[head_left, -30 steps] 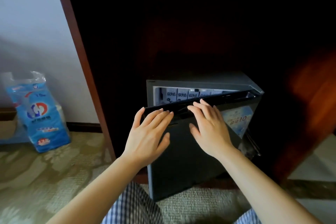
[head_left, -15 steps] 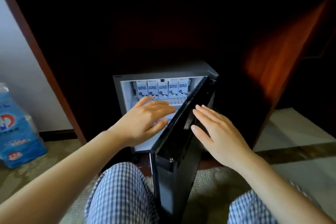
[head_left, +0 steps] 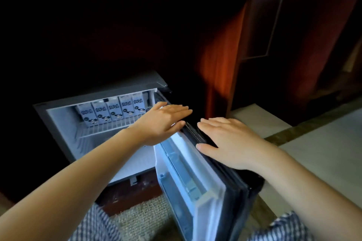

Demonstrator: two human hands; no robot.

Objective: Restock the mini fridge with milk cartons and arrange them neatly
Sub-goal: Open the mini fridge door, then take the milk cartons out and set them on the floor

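Door (head_left: pixel 188 172) now swung wide vs second ago: I see inside mini fridge (head_left: pixel 94 97), restock can start. Milk cartons (head_left: pixel 113 111) at 10 o'clock, five in row, back of wire shelf (head_left: pixel 101 129). Left hand (head_left: pixel 162 121) flat, empty, at door top edge. Right hand (head_left: pixel 229 143), 3 o'clock, flat on door outside, empty. Shelf front free; cabinet panel (head_left: pixel 221 76) close at 1 o'clock.

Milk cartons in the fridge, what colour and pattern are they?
Pale blue milk cartons with dark lettering and a black-and-white cartoon below; the head view shows them.
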